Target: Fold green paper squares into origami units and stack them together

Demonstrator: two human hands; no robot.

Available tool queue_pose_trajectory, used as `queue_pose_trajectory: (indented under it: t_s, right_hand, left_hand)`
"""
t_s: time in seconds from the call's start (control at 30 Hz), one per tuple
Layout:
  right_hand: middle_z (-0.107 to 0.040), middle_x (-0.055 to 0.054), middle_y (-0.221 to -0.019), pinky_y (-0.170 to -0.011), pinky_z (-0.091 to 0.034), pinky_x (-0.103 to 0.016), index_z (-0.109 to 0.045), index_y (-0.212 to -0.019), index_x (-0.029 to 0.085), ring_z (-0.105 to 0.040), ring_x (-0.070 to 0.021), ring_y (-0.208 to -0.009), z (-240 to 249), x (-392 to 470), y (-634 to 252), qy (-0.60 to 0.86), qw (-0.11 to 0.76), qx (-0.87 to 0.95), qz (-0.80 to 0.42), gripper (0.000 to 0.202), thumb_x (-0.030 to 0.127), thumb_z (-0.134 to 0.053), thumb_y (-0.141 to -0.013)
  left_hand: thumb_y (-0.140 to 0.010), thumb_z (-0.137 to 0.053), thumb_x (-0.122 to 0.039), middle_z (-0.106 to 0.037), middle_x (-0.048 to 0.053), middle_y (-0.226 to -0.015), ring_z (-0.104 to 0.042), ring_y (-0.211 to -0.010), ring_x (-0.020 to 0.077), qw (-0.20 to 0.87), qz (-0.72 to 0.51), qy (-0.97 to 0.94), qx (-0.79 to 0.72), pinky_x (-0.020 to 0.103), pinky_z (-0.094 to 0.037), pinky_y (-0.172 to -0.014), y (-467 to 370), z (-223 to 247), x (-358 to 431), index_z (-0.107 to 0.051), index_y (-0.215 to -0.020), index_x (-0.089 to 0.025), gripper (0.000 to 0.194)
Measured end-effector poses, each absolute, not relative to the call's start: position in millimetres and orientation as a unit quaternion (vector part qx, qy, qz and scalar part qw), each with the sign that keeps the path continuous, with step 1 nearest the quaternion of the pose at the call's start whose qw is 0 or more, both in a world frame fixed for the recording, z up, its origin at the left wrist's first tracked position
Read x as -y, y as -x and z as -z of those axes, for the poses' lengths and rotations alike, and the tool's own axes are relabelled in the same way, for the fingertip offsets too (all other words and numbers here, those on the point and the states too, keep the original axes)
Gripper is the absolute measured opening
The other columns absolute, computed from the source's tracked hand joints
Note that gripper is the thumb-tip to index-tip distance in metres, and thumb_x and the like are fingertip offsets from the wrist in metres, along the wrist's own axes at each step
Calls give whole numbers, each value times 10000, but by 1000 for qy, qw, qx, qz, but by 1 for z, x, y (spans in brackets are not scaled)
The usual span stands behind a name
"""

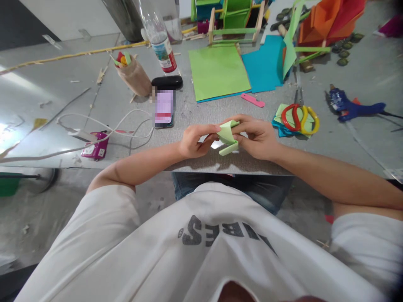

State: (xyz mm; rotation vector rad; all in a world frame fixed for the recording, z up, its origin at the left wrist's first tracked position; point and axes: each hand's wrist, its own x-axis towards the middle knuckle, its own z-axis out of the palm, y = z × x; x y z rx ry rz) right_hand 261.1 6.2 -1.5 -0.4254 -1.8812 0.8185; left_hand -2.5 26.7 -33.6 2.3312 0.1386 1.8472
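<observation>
Between my two hands, just above the table's front edge, is a small folded piece of light green paper (227, 133). My left hand (199, 139) pinches its left side between thumb and fingers. On the other side, my right hand (256, 136) grips the paper's upper right part with bent fingers. One narrow folded flap hangs below, toward me. Beyond my hands lie a stack of green paper sheets (220, 71) and blue sheets (262, 63). To the right, scissors with red and yellow handles (299, 119) rest on small green and blue paper pieces.
A blue glue gun (355, 105) lies at right, a pink cutter (252, 100) ahead. Leftward are a phone (164, 108), black case (167, 82), bottle (163, 50), cup (134, 75), white cable (126, 115) and purple box (96, 147). Paper models (327, 23) stand behind.
</observation>
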Motion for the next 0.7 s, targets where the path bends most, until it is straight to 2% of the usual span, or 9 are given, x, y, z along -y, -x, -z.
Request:
queue_pose_trajectory:
  t_s: [0.1,0.27,0.33,0.43,0.53,0.63,0.7]
  right_hand:
    - [-939,-57,-1305,-985,-746,-448,-981,-1203,385,-909,-275,-1091,3,-5,-259,189,513,771,-326,181,503,-1005,-1068]
    - [-943,-47,-1309,-938,-751,-447,-969,-1170,377,-915,-285,-1102,3,-2,-258,222,518,759,-325,246,557,-1038,-1017]
    - [-943,-45,-1325,-953,-752,-454,-960,-1164,369,-916,-290,-1137,3,-1,-259,235,511,763,-319,242,556,-1021,-1023]
    - [-943,-53,-1351,-1007,-748,-476,-945,-1157,350,-908,-301,-1176,0,-1,-261,255,498,770,-307,282,578,-1021,-1009]
    - [-942,-57,-1359,-1075,-739,-504,-936,-1180,347,-900,-306,-1185,-3,-2,-262,259,490,777,-298,291,575,-1014,-1017]
    - [-945,-53,-1330,-1075,-742,-510,-937,-1198,365,-900,-306,-1162,-4,-2,-261,241,501,780,-287,258,551,-1007,-1033]
    - [-946,-54,-1307,-1060,-749,-523,-938,-1199,374,-899,-313,-1140,-3,-3,-260,240,513,775,-280,264,567,-1004,-1032]
  left_hand:
    - [-1214,-824,-320,-962,81,-1330,-972,-952,173,101,-603,-790,-43,220,-754,-819,4,26,-24,-667,-1731,-303,540]
    - [-1242,-782,-286,-919,101,-1542,-966,-1296,247,135,-558,-818,-21,298,-793,-964,5,16,-22,-676,-1744,-355,518]
    - [-1260,-760,-299,-902,102,-1585,-949,-1351,246,134,-553,-822,-21,298,-786,-979,5,15,-23,-698,-1725,-366,474]
    - [-1257,-775,-338,-892,109,-1595,-955,-1297,231,110,-553,-825,-37,304,-776,-982,7,13,-24,-774,-1641,-350,384]
    - [-1232,-824,-381,-923,77,-1440,-942,-1140,190,96,-559,-821,-67,310,-758,-929,9,10,-23,-859,-1522,-358,293]
    - [-1180,-900,-476,-925,43,-1273,-909,-1028,180,138,-566,-805,-111,339,-743,-889,9,9,-21,-914,-1343,-377,191]
    - [-1130,-942,-581,-925,44,-1211,-909,-1015,208,173,-573,-787,-147,385,-755,-903,8,10,-20,-916,-1208,-354,242]
